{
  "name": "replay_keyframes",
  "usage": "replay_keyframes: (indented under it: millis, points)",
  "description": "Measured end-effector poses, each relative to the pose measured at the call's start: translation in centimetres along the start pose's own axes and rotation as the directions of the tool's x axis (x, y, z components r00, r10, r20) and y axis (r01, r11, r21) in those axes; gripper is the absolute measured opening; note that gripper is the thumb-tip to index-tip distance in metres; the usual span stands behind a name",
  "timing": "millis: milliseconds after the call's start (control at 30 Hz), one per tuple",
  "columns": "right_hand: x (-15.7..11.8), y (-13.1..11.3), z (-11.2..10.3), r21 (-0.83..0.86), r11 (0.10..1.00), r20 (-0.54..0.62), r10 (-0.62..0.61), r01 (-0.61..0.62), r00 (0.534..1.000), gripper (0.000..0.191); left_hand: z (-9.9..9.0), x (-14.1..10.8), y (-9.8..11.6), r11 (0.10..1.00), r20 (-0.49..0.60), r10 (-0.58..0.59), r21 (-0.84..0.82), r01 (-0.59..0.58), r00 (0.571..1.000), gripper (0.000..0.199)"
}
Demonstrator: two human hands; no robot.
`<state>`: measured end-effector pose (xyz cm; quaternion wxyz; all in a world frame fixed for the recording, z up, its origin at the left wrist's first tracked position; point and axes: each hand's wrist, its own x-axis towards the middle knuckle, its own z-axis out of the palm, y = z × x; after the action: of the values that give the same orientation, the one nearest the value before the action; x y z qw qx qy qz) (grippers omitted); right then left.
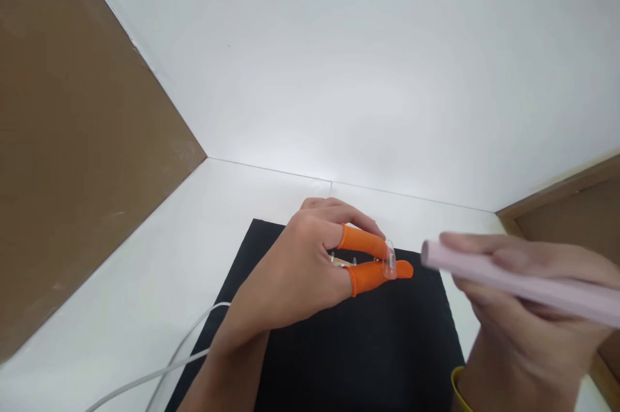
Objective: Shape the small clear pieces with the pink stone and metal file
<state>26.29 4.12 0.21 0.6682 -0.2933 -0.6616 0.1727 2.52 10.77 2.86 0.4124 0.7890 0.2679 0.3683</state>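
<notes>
My left hand (310,257) wears orange rubber finger covers on the thumb and index finger. Between those covered fingertips it pinches a clear, curved piece (389,262) that looks like a false nail tip, with a small grey mark on it. Under the palm, a light tan piece (343,261) with small clear bits shows partly; the rest is hidden. To the right, my right hand (523,276) grips a pale pink stick (513,286) like a thick pen, its blunt end pointing left, apart from the clear piece. The right hand is slightly blurred.
A black mat (358,347) lies under both arms on the white table (194,257). White cables (165,370) run along the left. A brown panel (87,141) stands at the left, a white wall (339,76) behind, and a wooden-edged panel (571,195) at the right.
</notes>
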Motion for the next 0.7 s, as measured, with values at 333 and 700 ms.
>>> replay_keyframes:
  millis: [333, 700]
  points:
    - [-0.1, -0.3, -0.1, -0.022, 0.996, -0.131, -0.085, 0.083, 0.988, 0.051, 0.1, 0.4, 0.5, 0.995, -0.021, 0.011, -0.095, -0.013, 1.000, 0.012]
    - [-1.2, 0.1, -2.1, -0.081, 0.994, -0.213, -0.089, 0.073, 0.973, 0.042, 0.0, 0.2, 0.1, 0.996, -0.014, 0.012, -0.086, -0.013, 1.000, 0.010]
